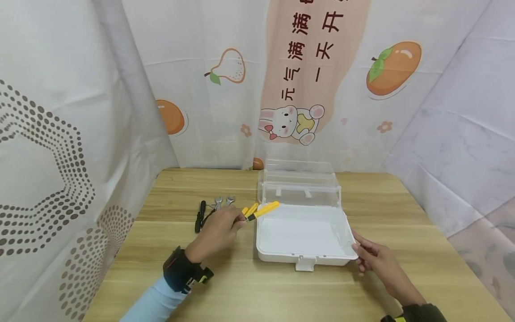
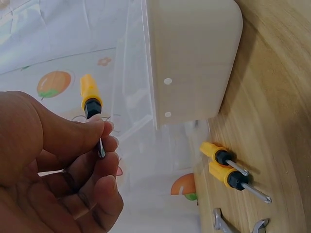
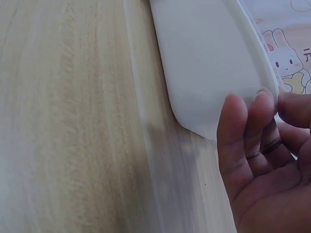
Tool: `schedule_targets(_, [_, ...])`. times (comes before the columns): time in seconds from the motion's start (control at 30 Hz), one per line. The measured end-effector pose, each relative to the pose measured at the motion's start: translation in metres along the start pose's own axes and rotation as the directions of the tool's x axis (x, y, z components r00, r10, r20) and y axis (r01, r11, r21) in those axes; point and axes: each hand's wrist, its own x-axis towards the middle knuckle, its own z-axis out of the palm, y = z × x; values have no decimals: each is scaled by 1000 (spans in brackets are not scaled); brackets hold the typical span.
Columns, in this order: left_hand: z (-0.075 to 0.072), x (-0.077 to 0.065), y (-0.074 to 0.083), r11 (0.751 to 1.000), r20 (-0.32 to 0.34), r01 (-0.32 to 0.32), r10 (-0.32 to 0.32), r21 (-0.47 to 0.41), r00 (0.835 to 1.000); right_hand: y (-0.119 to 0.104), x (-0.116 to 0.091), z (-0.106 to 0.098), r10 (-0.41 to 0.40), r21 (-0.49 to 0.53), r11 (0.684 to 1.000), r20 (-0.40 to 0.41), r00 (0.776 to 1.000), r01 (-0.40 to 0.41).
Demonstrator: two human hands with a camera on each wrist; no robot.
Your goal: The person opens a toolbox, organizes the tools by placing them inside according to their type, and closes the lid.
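My left hand (image 1: 219,228) pinches a screwdriver (image 2: 91,97) by its black collar and metal shank. Its yellow handle points towards the left wall of a white plastic storage box (image 1: 283,258), overlapping the rim in the head view. The box's clear lid (image 1: 299,179) stands raised at the back, and the bare white inside shows. At the right front corner my right hand (image 1: 372,257) grips the box wall, thumb at the rim and fingers against the outside. Two more yellow-handled screwdrivers (image 2: 226,174) lie on the table beside the box.
Left of the box, two wrenches (image 1: 218,202) and several black-handled tools (image 1: 202,210) lie on the wooden table (image 1: 257,295), partly behind my left hand. A printed curtain (image 1: 225,112) hangs at the table's back edge, with more cloth at both sides.
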Motion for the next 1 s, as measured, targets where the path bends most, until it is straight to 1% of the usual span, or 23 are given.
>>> schedule_targets(0.13, [-2, 0, 3, 1000, -13, 6, -6, 16, 1000, -1, 3, 1, -14, -1, 1000, -1, 1000, 14])
schedule_targets(0.3, [-4, 1, 5, 1000, -4, -3, 3, 24, 1000, -1, 2, 1, -31, 15, 999, -7, 999, 31])
schedule_targets(0.43, [-4, 0, 9, 1000, -10, 0, 0, 15, 1000, 1, 0, 1, -24, 25, 999, -11, 1000, 24])
schedule_targets(0.5, [-2, 0, 10, 1000, -18, -1, 1, 11, 1000, 2, -2, 1, -21, 27, 999, -9, 1000, 21])
schedule_targets(0.7, [4, 4, 9, 999, -39, -38, 38, 9, 999, 2, -3, 0, -34, 39, 999, -16, 999, 35])
schedule_targets(0.8, [7, 6, 9, 999, -41, -51, 52, 16, 998, 2, -3, 1, -25, 54, 998, -24, 999, 26])
schedule_targets(1.0, [9, 8, 11, 999, -33, -47, 48, 25, 998, 5, -2, 2, -17, 62, 998, -25, 1000, 19])
